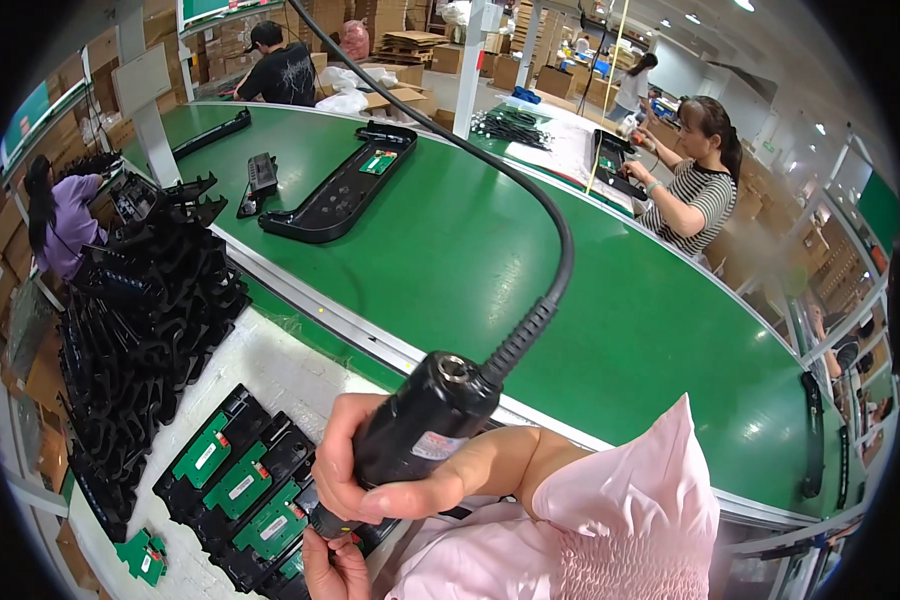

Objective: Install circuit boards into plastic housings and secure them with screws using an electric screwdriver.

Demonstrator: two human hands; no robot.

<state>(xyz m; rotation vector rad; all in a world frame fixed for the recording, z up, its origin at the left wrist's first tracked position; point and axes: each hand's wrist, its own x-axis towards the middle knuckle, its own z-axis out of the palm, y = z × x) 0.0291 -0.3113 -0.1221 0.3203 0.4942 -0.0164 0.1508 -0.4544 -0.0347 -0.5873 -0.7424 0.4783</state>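
My right hand (pixel 410 497) is wrapped round a black electric screwdriver (pixel 410 420), held with its cable end up and its tip down. Below it, at the lower edge, my left hand (pixel 332 568) has its fingers pinched together beside the tip; whatever they hold is hidden. Both hands are over a row of black plastic housings (pixel 232 405) on a white work surface (pixel 270 350). Each visible housing carries a green circuit board (pixel 240 487) with a white label and a small red part. The housing nearest the tip is mostly covered by my hands.
The screwdriver's thick cable (pixel 560 225) arches over the green conveyor (pixel 650 320). A large black curved frame (pixel 345 190) lies on the belt. Black plastic parts (pixel 150 320) are heaped at left, near a loose green board (pixel 142 556). Co-workers, one in a striped shirt (pixel 692 215), work across the belt.
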